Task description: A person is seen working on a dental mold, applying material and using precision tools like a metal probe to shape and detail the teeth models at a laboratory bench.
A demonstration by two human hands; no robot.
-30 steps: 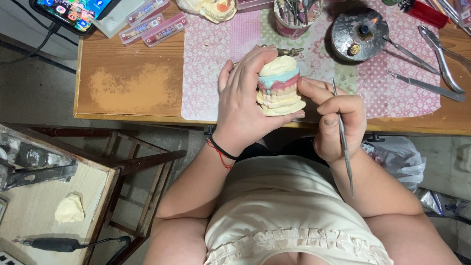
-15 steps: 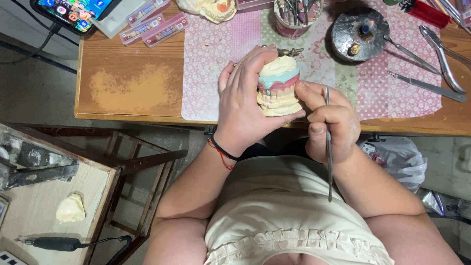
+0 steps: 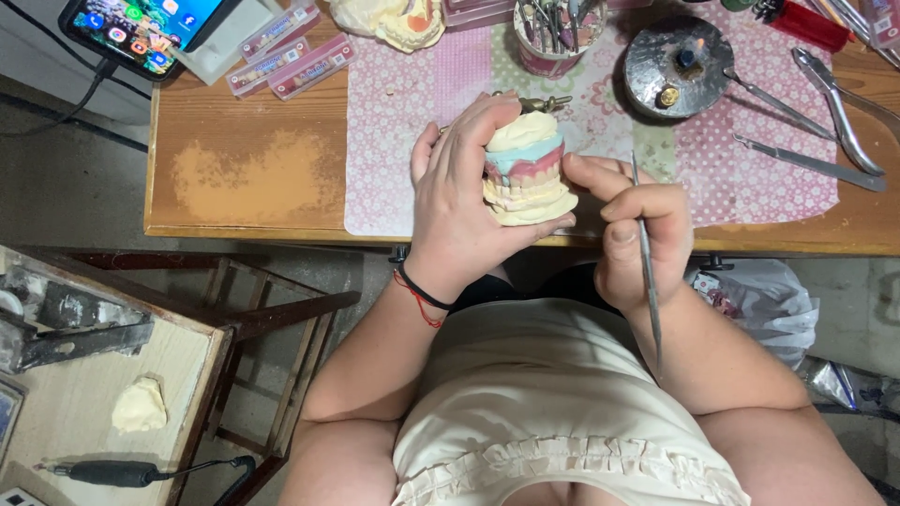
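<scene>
Up close, cream plaster dental model (image 3: 527, 173), pink-and-blue wax band, left hand (image 3: 464, 201).

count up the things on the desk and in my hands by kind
dental model in left hand: 1
thin metal tool in right hand: 1
long metal tools lying at desk's right: 3
cup of tools: 1
round metal dish: 1
phone: 1
total: 8

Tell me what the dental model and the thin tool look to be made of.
Dental model: probably plaster, matte cream and chalky, with pink, wax-like gums, in the left hand. Thin tool in the right hand: likely metal, a slim grey shaft with dull shine.
</scene>
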